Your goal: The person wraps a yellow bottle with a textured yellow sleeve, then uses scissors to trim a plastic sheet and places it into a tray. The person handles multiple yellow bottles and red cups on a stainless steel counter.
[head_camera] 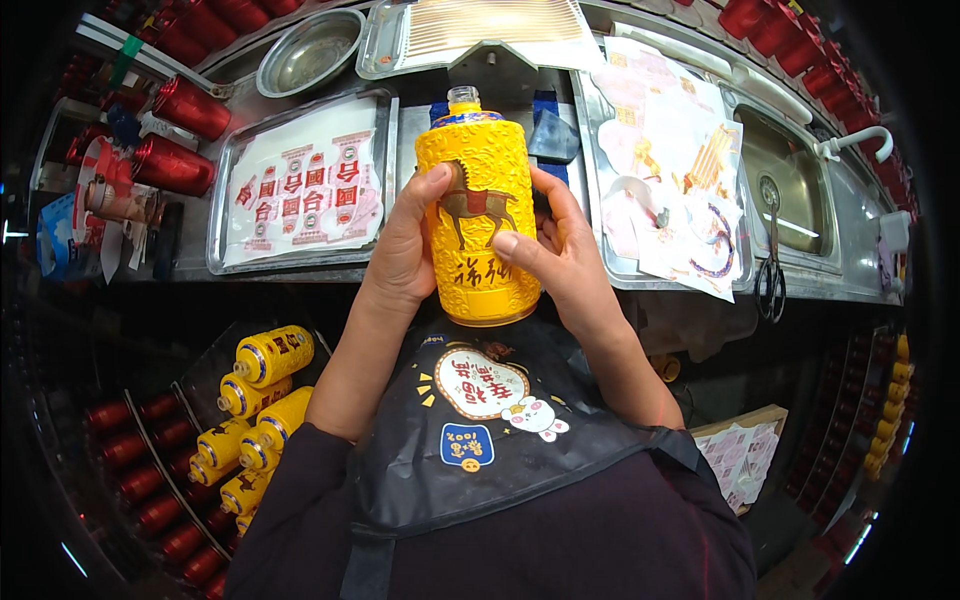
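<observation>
Between both hands I hold a yellow embossed bottle (477,292) with a clear glass neck and a blue patterned band at the shoulder. A brown horse decal (476,202) with a red saddle lies on its front, above dark brush-style characters. My left hand (409,240) grips the bottle's left side, its thumb by the horse's head. My right hand (566,255) wraps the right side, and its thumb presses near the horse's hind legs. The bottle is roughly upright in view, neck away from me. Its back and some of my fingers are hidden.
At left, a metal tray (217,247) bears sheets of red-character decals. Another tray (630,277) at right has decal sheets, by scissors (771,277) and a sink (787,180). A metal bowl (311,52) stands behind. Yellow bottles (274,352) are stacked below left.
</observation>
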Tool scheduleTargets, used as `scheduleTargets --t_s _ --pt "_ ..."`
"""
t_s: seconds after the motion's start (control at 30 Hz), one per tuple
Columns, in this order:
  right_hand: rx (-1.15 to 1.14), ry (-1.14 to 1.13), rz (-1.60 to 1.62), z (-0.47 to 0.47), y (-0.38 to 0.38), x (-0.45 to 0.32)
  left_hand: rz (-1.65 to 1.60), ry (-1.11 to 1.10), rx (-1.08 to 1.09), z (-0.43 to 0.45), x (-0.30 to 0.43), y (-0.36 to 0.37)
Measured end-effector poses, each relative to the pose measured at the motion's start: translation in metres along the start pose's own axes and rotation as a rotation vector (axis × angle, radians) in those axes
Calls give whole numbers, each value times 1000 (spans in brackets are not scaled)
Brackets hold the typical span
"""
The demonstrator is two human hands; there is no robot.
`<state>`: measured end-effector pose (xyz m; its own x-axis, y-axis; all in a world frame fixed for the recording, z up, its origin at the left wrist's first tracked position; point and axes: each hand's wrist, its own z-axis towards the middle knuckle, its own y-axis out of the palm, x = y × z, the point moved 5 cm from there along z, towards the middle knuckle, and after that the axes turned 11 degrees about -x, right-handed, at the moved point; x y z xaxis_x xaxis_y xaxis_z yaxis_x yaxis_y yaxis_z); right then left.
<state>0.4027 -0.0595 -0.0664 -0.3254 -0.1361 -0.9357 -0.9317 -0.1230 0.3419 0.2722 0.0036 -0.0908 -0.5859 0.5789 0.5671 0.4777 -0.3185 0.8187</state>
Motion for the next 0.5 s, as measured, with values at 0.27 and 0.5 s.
scheduleTargets --t_s 0.27,0.5 --pt "-57 9 -160 -2 -7 11 64 -7 -2 0 0 3" --pt "-60 28 -315 -3 -4 9 90 -1 -4 -2 -3 1"
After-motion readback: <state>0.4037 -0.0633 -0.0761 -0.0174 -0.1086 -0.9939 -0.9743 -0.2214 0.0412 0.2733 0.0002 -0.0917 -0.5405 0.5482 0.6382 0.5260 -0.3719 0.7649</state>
